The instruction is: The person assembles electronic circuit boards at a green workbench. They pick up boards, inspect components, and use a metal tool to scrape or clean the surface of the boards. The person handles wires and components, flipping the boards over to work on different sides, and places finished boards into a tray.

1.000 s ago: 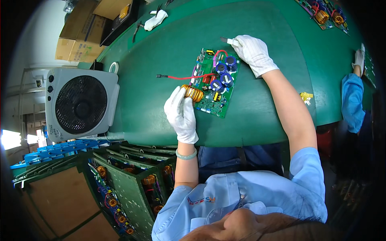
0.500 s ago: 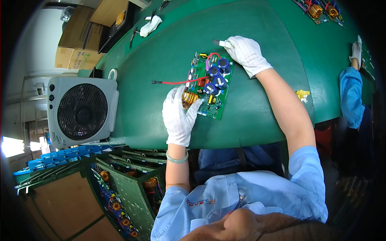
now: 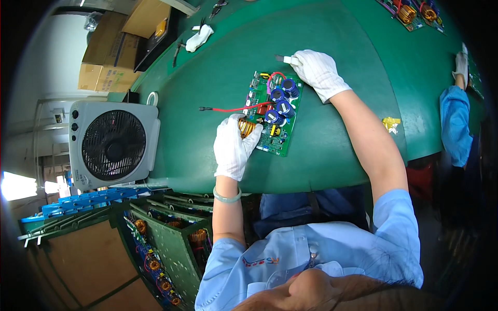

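Observation:
A green circuit board (image 3: 282, 142) with blue capacitors (image 3: 285, 108) lies on the green table mat. My left hand (image 3: 234, 147), in a white glove, is closed around the copper-wound coil (image 3: 246, 127) at the board's left edge, thumb on the near side. From the board a red wire (image 3: 228, 110) runs out to the left, past my left fingertips. Beyond the board's far right corner, my gloved right hand (image 3: 319, 72) pinches a small white stick with a dark grey tip (image 3: 284, 58), pointing left above the mat. Its exact kind is unclear.
A grey box fan (image 3: 114, 144) stands at the left. Near the far edge lie a white cloth-like item (image 3: 199, 39) and dark tools. Yellow scraps (image 3: 390, 124) are at the right. A co-worker's gloved hand (image 3: 461, 65) touches another board. Green racks (image 3: 174, 243) hold boards below left.
The whole view has shifted slightly, so the fan and board appear a little farther right. Both hands keep their holds, with the stick still beyond the board.

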{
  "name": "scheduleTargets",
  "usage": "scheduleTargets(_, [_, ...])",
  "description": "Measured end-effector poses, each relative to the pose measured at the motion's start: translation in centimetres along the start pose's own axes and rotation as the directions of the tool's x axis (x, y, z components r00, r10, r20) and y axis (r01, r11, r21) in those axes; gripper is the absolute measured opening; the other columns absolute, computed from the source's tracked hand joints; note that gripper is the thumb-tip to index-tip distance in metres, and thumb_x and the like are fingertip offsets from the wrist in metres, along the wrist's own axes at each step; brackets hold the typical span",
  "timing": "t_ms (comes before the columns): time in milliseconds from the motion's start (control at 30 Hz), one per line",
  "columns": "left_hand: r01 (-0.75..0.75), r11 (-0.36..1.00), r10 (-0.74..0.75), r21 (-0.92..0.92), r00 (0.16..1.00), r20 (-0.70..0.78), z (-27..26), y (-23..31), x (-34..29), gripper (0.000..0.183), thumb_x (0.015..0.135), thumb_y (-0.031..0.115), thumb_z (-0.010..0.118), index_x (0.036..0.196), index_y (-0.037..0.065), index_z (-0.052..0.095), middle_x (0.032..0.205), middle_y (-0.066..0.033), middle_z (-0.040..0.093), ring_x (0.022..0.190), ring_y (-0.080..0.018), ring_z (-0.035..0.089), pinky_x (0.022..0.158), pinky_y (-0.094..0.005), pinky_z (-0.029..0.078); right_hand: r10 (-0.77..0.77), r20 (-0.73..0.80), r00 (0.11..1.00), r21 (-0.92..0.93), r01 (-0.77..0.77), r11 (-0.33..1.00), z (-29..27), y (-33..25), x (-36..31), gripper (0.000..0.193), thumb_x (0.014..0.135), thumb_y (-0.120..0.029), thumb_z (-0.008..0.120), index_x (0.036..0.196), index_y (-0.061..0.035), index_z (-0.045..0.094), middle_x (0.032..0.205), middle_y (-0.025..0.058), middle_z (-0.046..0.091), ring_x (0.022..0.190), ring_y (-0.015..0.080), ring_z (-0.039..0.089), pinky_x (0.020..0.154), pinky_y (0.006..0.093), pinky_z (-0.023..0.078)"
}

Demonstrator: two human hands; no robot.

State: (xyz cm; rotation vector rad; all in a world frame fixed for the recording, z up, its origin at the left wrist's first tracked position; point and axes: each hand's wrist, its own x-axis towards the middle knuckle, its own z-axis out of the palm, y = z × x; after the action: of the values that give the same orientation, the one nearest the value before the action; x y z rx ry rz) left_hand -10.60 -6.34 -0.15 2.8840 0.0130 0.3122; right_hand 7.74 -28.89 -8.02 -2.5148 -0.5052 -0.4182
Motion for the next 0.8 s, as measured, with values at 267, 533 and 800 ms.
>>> scheduleTargets(267, [0.059,0.988,-0.067,-0.14,0.996,-0.053,-0.2,-0.7,-0.4,0.045,0.085,0.033,0.081,0.115,0.005,0.062,0.1,-0.0152,0.071,0.087,-0.0277,0.071,0.08,-0.0352,0.056,0.016,0.007,1.0,0.048,-0.017,0.999,-0.3,0.1,0.2,0.023,0.092,-0.034,0.061,0.087,-0.0131,0.068,0.087,0.0115,0.071,0.08,0.0342,0.068,0.069,0.047,0.055])
scheduleTargets(533, [-0.095,0.995,0.087,-0.029,0.975,-0.205,-2.0,-0.9,-4.7,0.047,0.075,0.027,0.087,0.111,0.007,0.064,0.104,-0.0133,0.068,0.096,-0.0316,0.067,0.085,-0.0385,0.055,0.08,0.068,0.994,0.137,-0.089,0.987,-1.4,0.3,0.6,0.028,0.093,-0.038,0.061,0.086,-0.0108,0.068,0.083,0.0135,0.07,0.078,0.0372,0.067,0.069,0.0499,0.052])
scheduleTargets(800, [-0.104,0.99,0.121,0.092,0.97,-0.209,-6.2,-0.6,-7.9,0.046,0.07,0.021,0.089,0.109,0.008,0.067,0.104,-0.0127,0.07,0.097,-0.0327,0.067,0.083,-0.0393,0.056,0.023,0.054,0.998,0.12,-0.029,0.992,-0.8,0.8,0.6,0.026,0.093,-0.036,0.061,0.088,-0.011,0.067,0.086,0.0127,0.07,0.081,0.036,0.067,0.07,0.0488,0.052])
